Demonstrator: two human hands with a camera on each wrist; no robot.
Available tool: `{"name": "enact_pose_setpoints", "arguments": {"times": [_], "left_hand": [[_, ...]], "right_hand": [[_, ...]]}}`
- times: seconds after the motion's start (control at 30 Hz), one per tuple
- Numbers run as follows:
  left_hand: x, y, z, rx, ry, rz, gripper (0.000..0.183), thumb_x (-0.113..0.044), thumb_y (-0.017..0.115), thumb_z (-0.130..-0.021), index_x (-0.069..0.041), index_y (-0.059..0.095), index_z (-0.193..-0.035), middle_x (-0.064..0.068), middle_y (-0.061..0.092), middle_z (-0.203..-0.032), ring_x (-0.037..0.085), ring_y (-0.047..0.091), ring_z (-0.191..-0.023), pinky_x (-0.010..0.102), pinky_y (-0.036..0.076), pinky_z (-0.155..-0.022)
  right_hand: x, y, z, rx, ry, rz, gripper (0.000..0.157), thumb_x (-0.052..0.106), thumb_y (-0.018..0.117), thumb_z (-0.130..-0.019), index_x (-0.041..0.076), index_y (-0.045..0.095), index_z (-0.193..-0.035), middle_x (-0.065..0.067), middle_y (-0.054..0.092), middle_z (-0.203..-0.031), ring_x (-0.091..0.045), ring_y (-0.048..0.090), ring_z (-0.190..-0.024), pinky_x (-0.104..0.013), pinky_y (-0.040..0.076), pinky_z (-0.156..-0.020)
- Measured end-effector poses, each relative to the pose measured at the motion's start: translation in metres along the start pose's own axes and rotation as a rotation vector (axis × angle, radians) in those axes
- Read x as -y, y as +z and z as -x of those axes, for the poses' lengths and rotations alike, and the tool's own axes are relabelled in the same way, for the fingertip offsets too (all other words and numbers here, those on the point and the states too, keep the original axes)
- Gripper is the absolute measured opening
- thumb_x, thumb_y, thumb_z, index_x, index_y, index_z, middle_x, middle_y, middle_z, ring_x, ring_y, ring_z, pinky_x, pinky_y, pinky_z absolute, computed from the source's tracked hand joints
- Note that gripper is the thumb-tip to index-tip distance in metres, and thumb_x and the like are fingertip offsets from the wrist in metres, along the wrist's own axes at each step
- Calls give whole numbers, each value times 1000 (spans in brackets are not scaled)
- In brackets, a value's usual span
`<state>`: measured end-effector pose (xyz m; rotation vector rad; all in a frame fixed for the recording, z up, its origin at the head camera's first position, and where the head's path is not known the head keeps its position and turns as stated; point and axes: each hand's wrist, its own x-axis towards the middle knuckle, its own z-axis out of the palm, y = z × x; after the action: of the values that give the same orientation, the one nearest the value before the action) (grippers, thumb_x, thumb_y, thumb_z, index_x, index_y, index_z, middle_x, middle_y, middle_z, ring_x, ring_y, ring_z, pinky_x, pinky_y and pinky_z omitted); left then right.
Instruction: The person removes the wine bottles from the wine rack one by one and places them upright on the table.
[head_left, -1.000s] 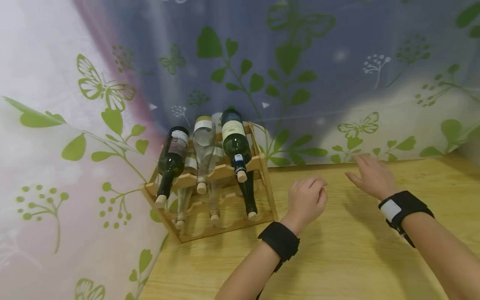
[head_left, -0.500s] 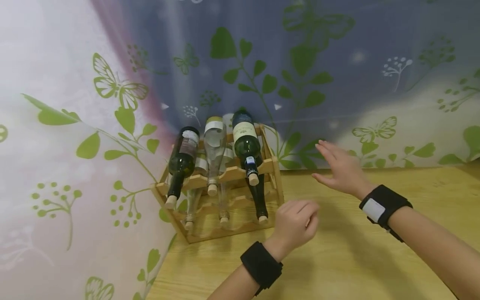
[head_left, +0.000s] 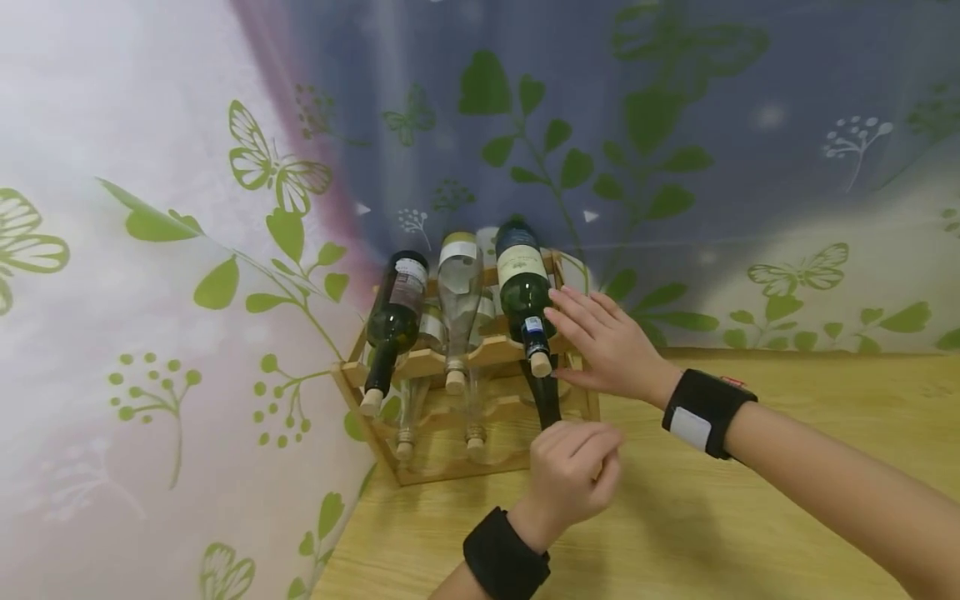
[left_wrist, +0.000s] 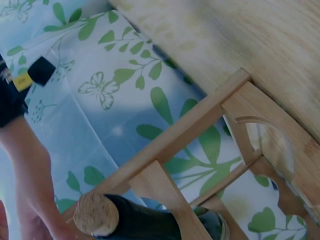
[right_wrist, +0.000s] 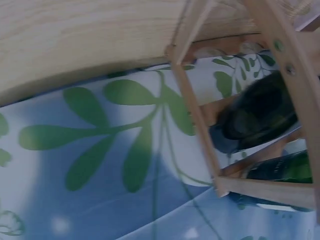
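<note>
In the head view a wooden wine rack (head_left: 420,364) stands on the table, holding several corked bottles neck-forward. My right hand (head_left: 611,346) is spread beside the green wine bottle (head_left: 522,287) at the upper right, fingertips at its side; contact cannot be told for sure. Loosely curled, my left hand (head_left: 572,475) is in front of the rack's lower right. It hides the mouth of a dark bottle (head_left: 546,398) on the lower tier, and I see nothing held in it. A cork (left_wrist: 96,215) shows close up in the left wrist view, the right hand (left_wrist: 35,212) near it.
A dark red-labelled bottle (head_left: 396,312) and a clear bottle (head_left: 459,292) share the top tier. More clear bottles lie below. A leaf-patterned curtain (head_left: 675,167) hangs right behind the rack, and another patterned wall covering (head_left: 150,333) is on the left.
My right hand has moved left to the green bottle on the top tier. My left hand has shifted lower, to the front of the rack. The head view has turned slightly right.
</note>
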<state>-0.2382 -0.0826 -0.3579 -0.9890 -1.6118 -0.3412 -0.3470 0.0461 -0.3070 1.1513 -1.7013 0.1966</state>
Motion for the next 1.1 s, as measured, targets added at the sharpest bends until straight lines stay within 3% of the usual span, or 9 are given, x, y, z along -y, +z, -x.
{"name": "enact_pose_setpoints", "arguments": {"times": [0.17,0.37,0.53,0.7,0.8,0.9,1.0,1.1], "left_hand": [[0,-2,6,39,-6,6,28,-9,42,-83,-17,68,-74,-6,66,-71,2,57,-57,10,42,-59],[0,-7,14,116,-24,8,28,-11,41,-85,-18,67,-74,-7,65,-71,1,57,-58,10,44,-61],[2,-9,14,136,-11,15,30,-12,41,-85,-17,68,-74,-7,65,-71,1,58,-59,9,43,-62],[4,-10,13,138,1,14,29,-12,42,-85,-18,67,-74,-7,65,-71,0,57,-59,9,43,-62],[5,-11,14,131,-2,12,29,-11,42,-84,-18,68,-74,-7,65,-70,0,57,-58,9,42,-61],[7,-12,15,132,-8,9,30,-11,41,-85,-18,68,-74,-8,65,-68,0,56,-56,9,42,-60],[9,-14,17,143,-14,4,29,-12,40,-86,-18,67,-75,-9,63,-64,-1,54,-53,8,41,-58],[9,-15,19,151,-16,1,29,-12,40,-86,-17,67,-76,-9,60,-61,-2,51,-51,7,39,-57]], "right_hand": [[4,7,-15,88,36,60,92,45,75,-61,5,34,-134,-17,37,-136,-31,32,-127,-44,24,-104],[9,15,-26,107,15,102,92,41,80,-58,6,37,-132,-16,41,-134,-30,36,-125,-46,27,-102],[13,15,-36,123,-36,128,74,41,74,-66,7,47,-126,-15,50,-126,-29,46,-117,-45,36,-96],[15,11,-41,174,-90,109,51,14,77,-65,5,57,-111,-16,59,-113,-29,54,-107,-37,48,-82],[13,12,-42,145,-123,73,37,6,75,-66,5,60,-99,-15,61,-107,-29,56,-104,-34,51,-76],[12,15,-42,82,-169,23,22,4,71,-71,6,59,-89,-14,63,-103,-29,58,-101,-32,53,-67],[12,19,-40,44,-204,-27,2,6,57,-84,6,55,-86,-13,63,-101,-30,59,-99,-29,51,-53],[13,21,-38,33,-219,-58,18,10,38,-94,6,54,-84,-13,64,-100,-32,59,-99,-28,49,-46]]}}
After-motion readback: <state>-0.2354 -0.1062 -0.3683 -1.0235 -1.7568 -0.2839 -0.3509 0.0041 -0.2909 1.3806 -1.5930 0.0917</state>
